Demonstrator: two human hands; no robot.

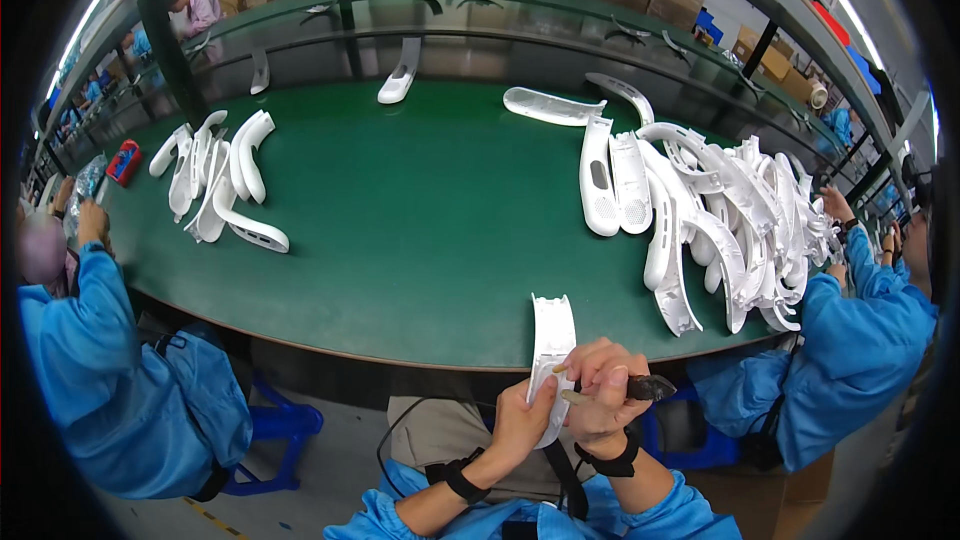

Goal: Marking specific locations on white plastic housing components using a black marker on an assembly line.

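Just off the table's near edge, my left hand (520, 427) grips a white curved plastic shell (553, 328), thumb pressed on its face. The shell stands lengthwise away from me, its hollow upper end over the green tabletop (400, 240). My right hand (603, 400) is closed around a small tool with a dark, bulky handle (652, 387) that sticks out on the right. Its fingers lie against the shell's right side; the tool's working end is mostly hidden by them. Both wrists wear black bands.
A large heap of white shells (745, 210) covers the table's right side. A smaller group (210, 175) lies at left, near a red object (123, 162). Co-workers in blue sit at left (130, 370) and right (840, 360). A dark rail (450, 50) runs behind.
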